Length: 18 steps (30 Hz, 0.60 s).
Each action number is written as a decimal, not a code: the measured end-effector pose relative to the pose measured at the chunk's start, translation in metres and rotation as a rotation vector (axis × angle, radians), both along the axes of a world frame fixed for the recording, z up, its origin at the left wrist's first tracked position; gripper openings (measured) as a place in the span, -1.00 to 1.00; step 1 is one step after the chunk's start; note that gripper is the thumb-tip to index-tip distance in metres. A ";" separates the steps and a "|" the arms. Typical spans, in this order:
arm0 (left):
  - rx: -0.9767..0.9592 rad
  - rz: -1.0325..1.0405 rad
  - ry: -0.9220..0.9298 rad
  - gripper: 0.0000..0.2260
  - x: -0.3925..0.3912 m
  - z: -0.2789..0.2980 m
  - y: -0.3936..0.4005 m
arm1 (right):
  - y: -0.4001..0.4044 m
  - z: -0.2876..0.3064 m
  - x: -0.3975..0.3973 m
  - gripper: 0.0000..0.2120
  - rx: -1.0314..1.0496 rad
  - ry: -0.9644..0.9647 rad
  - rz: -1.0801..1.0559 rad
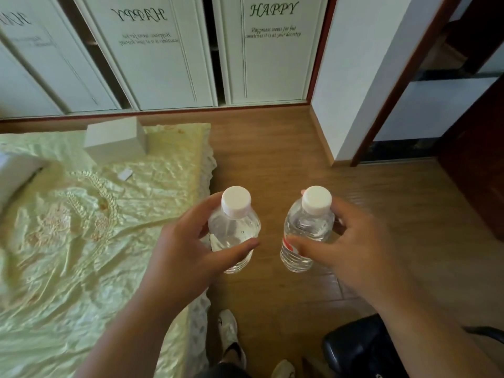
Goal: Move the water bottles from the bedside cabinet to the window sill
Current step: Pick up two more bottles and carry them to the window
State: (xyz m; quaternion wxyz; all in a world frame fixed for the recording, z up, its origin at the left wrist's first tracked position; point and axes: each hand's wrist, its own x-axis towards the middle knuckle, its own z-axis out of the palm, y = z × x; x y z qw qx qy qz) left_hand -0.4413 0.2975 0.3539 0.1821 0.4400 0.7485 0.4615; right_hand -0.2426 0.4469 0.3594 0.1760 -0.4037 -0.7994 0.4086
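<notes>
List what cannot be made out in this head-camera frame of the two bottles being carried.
- Bedside cabinet and window sill: neither is in the head view, so the route is unknown.
- Red-and-white label on the right clear plastic bottle: mostly covered by the right hand.
- Base of the left clear plastic bottle: hidden behind the left hand.
- White object on the pale green bedspread: cut by the left edge.

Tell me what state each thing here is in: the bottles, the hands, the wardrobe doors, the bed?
Left bottle: capped, upright, held in the air over the floor.
Right bottle: capped, upright, held in the air.
Left hand: grips the left bottle.
Right hand: grips the right bottle.
Wardrobe doors: gaps show between the panels.
Bedspread: wrinkled.
White box: closed, lying on the bed.
</notes>
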 end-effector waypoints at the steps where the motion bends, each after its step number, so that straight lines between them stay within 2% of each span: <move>1: 0.002 0.000 0.001 -0.33 -0.004 0.000 0.001 | 0.001 0.001 -0.004 -0.22 0.001 -0.003 -0.002; 10: 0.046 -0.045 -0.053 -0.36 -0.067 0.001 0.027 | 0.019 0.009 -0.061 -0.25 0.031 -0.028 -0.036; 18: 0.092 -0.072 0.009 -0.34 -0.141 0.001 0.058 | 0.037 0.017 -0.128 -0.33 0.103 0.007 -0.086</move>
